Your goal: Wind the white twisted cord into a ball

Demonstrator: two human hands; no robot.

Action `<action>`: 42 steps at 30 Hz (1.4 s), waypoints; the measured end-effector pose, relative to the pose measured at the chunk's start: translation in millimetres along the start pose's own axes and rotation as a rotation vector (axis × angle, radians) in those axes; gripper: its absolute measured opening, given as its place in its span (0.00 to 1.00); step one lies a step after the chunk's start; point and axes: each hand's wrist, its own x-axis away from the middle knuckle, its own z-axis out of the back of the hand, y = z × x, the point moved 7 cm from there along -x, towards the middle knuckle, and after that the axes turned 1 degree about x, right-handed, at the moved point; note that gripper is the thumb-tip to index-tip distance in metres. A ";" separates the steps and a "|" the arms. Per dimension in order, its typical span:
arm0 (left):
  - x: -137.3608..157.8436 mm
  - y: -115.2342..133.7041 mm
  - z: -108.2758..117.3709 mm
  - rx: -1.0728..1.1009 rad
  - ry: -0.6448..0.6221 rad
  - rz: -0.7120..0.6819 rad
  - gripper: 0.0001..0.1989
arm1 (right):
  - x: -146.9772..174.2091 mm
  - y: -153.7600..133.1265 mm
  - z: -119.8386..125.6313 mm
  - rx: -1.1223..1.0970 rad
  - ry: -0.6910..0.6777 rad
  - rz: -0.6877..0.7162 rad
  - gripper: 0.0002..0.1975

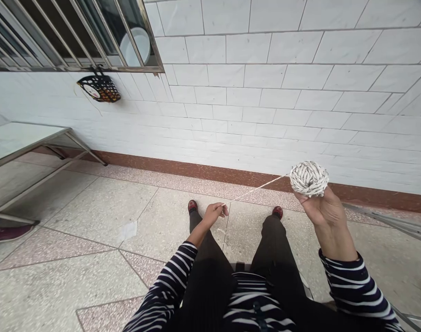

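My right hand [323, 210] is raised on the right and grips a ball of white cord with dark flecks [309, 179], which hides most of its fingers. A single strand of the cord [262, 186] runs taut from the ball, slanting down to the left. Its other end reaches my left hand [215, 213], whose fingers are pinched together on the strand between my knees. A short loose bit of cord hangs just below those fingers.
A low metal-framed table [26, 138] stands at the left, with a person's shoe [11, 234] beneath its edge. A black basket [99, 87] hangs from the barred window. Grey metal bars [386, 219] lie at the right. A pale paper scrap [128, 230] is on the floor.
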 end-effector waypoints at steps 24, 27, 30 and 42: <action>-11.7 -58.8 28.9 -0.502 0.011 0.161 0.23 | 42.7 -108.7 -28.0 -0.101 0.037 0.387 0.32; -44.4 -22.4 61.3 -0.537 0.080 0.107 0.20 | 54.6 -123.7 -20.7 -0.077 0.055 0.469 0.31; -78.1 32.5 94.6 -0.539 0.207 0.042 0.19 | 58.3 -130.0 -11.3 -0.061 0.081 0.495 0.33; -81.7 257.6 119.5 -0.215 0.410 -0.511 0.13 | 37.5 -121.5 -27.7 -0.097 0.059 0.463 0.28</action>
